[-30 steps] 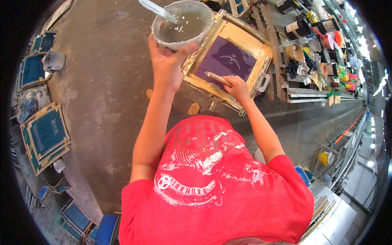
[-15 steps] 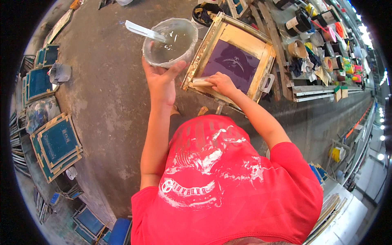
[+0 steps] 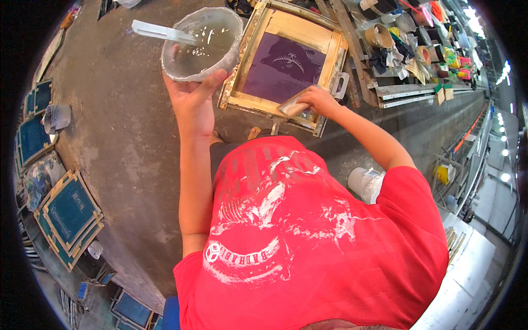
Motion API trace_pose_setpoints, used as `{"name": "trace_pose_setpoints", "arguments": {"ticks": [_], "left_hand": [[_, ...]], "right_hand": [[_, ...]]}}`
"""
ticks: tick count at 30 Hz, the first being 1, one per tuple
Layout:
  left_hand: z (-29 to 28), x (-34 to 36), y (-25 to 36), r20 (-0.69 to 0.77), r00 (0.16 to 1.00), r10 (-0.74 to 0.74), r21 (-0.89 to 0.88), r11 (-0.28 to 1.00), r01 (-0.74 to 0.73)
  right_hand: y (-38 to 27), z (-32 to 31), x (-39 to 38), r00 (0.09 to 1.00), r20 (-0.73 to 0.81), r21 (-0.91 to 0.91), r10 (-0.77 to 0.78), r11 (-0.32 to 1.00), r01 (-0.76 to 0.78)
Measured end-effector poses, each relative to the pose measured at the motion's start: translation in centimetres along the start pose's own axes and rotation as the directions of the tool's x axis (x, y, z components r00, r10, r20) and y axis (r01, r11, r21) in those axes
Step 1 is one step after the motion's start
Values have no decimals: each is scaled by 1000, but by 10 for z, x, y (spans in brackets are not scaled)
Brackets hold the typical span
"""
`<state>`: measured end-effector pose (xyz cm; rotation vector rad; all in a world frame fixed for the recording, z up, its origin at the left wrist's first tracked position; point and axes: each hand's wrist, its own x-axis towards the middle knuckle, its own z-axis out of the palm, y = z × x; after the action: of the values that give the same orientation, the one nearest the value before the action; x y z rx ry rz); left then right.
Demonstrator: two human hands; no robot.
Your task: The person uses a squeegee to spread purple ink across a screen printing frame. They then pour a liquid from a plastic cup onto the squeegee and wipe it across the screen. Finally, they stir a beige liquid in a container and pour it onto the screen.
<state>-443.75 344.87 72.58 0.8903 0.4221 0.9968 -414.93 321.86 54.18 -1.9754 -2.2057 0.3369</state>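
My left hand (image 3: 191, 99) is closed around the underside of a grey-rimmed tub (image 3: 235, 41). Greyish, glossy liquid lies inside the tub, and a white spatula (image 3: 162, 32) leans in it with its end sticking out to the left. To the right is a screen printing frame (image 3: 239, 76) with taped inner edges and a purple mesh (image 3: 261, 71) bearing a pale curved design. My right hand (image 3: 319, 103) grips a squeegee (image 3: 294, 104) with a wooden-looking edge over the near right part of the frame.
Framed blue screens (image 3: 70, 212) lean on the left, near a grey bucket (image 3: 56, 117). Pots, rags and a tan tub (image 3: 379, 36) crowd a bench at the upper right. A white bucket (image 3: 364, 181) stands beside my right elbow.
My right hand has moved the squeegee from the frame's near left side to its near right. My view has shifted; the left hand keeps hold of the tub.
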Motion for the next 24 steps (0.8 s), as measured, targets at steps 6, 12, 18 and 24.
{"name": "trace_pose_setpoints", "arguments": {"ticks": [6,12,18,24], "left_hand": [[10,3,-6,26,999,-30,13,999,29],[12,2,-13,43,998,-55,43,998,53],[8,-5,-12,24,995,-92,56,994,91],[-20,-20,-7,-9,993,-115,76,990,116]], "right_hand": [[-39,9,-12,963,-16,177,267,949,-260],[-42,22,2,919,-41,238,392,897,-372],[-25,30,9,889,68,305,453,839,-451],[46,31,40,762,517,474,391,611,-635]]}}
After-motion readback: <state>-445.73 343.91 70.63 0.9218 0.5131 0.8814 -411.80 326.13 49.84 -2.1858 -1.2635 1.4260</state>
